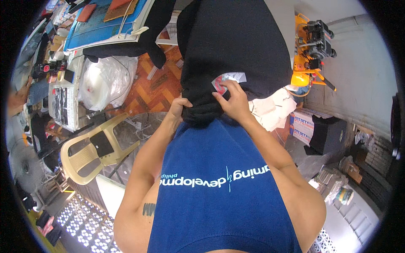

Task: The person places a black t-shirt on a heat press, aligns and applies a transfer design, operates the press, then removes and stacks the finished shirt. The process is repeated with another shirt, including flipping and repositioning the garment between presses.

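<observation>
A large length of black fabric (236, 46) hangs down from the top middle, with bunched folds just above my navy top. My left hand (180, 109) is closed on the folds at the fabric's left side. My right hand (232, 101) has bent fingers gripping a small pale film (239, 76) with red print that lies against the fabric, its thumb on the black cloth beside it. Part of the film is hidden under those fingers.
A blue-topped platform (105, 29), a white plastic bundle (103, 84) and a beige chair (78, 156) are at left. A blurred person's arm (19, 99) shows far left. A yellow machine (301, 76), pale sheets (272, 109) and boxes (301, 128) stand at right.
</observation>
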`<state>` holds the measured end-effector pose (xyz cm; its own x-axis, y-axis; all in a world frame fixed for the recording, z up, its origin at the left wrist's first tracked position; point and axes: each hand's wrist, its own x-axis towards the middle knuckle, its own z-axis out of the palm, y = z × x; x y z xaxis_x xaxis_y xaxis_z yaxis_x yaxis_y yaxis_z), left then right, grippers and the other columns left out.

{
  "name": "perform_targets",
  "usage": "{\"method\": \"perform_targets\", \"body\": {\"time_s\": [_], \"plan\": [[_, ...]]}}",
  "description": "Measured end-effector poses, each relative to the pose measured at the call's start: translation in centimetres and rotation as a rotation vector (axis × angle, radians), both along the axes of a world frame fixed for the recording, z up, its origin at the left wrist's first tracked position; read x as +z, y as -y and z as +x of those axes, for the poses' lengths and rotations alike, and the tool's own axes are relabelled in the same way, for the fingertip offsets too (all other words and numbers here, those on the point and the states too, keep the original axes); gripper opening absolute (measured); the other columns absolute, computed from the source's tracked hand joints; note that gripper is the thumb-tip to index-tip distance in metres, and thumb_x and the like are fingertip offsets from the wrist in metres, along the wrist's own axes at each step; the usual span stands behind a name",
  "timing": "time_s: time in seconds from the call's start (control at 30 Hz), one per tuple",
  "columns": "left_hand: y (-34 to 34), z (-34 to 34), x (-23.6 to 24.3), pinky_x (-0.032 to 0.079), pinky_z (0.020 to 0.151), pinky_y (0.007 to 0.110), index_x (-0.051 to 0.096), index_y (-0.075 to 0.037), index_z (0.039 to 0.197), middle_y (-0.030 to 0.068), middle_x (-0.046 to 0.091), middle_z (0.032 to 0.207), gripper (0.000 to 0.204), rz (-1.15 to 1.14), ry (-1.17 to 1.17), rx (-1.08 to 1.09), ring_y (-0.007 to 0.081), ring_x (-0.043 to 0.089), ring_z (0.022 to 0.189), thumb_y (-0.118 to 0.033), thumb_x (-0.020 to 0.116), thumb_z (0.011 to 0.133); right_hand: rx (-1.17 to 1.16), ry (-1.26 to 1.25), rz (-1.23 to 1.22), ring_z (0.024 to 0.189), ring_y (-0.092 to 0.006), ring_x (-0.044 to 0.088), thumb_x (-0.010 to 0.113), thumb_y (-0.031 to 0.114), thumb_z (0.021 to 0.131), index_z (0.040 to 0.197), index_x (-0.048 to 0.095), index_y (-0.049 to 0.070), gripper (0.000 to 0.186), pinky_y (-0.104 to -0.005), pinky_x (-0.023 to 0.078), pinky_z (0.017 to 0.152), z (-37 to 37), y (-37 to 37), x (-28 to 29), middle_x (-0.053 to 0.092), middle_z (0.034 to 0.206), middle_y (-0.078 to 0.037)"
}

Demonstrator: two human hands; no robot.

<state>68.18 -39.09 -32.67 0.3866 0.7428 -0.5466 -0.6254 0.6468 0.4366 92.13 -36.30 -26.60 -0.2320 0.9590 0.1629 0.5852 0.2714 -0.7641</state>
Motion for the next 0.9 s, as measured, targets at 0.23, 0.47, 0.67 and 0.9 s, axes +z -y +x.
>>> {"method": "perform_targets", "body": {"time_s": [0.23, 0.47, 0.67, 0.9], "plan": [[1.6, 0.1, 0.7, 0.057, 0.098, 0.051, 0.049, 0.013, 0.132, 0.0298, 0.065, 0.122, 0.074, -0.003, 0.2, 0.03, 0.0452, 0.068, 0.106, -0.008, 0.053, 0.061, -0.086, -0.053, -0.096, 0.09, -0.0321, 0.071, 0.079, 0.022, 0.084, 0.094, 0.075, 0.002, 0.023, -0.0409, 0.055, 0.082, 1.3, 2.7, -1.4, 0.072, 0.095, -0.016], [1.5, -1.2, 0.8, 0.063, 0.081, 0.052, 0.051, 0.015, 0.125, 0.0313, 0.066, 0.114, 0.068, -0.091, 0.122, -0.04, 0.0456, 0.071, 0.092, -0.01, 0.054, 0.062, -0.353, -0.128, -0.196, 0.084, -0.0273, 0.072, 0.075, 0.022, 0.087, 0.094, 0.074, 0.001, 0.023, -0.0372, 0.054, 0.076, 3.6, 1.6, -0.3, 0.074, 0.092, -0.016], [1.1, -1.5, -0.1, 0.062, 0.083, 0.049, 0.054, 0.015, 0.121, 0.0279, 0.068, 0.111, 0.064, -0.03, -0.009, -0.001, 0.0412, 0.072, 0.09, -0.009, 0.055, 0.062, -0.028, -0.053, -0.051, 0.089, -0.0344, 0.07, 0.078, 0.025, 0.085, 0.093, 0.074, 0.007, 0.02, -0.0397, 0.055, 0.08, 1.2, 1.9, -3.5, 0.071, 0.091, -0.014], [-0.3, -1.2, -1.8, 0.058, 0.092, 0.044, 0.054, 0.007, 0.127, 0.0217, 0.069, 0.112, 0.05, -0.027, -0.219, 0.027, 0.0342, 0.071, 0.101, -0.007, 0.064, 0.08, -0.724, -0.156, 0.16, 0.081, -0.0152, 0.067, 0.073, 0.024, 0.095, 0.094, 0.071, 0.0, 0.024, -0.031, 0.053, 0.075, 10.5, -2.8, -1.0, 0.073, 0.087, -0.009]]}}
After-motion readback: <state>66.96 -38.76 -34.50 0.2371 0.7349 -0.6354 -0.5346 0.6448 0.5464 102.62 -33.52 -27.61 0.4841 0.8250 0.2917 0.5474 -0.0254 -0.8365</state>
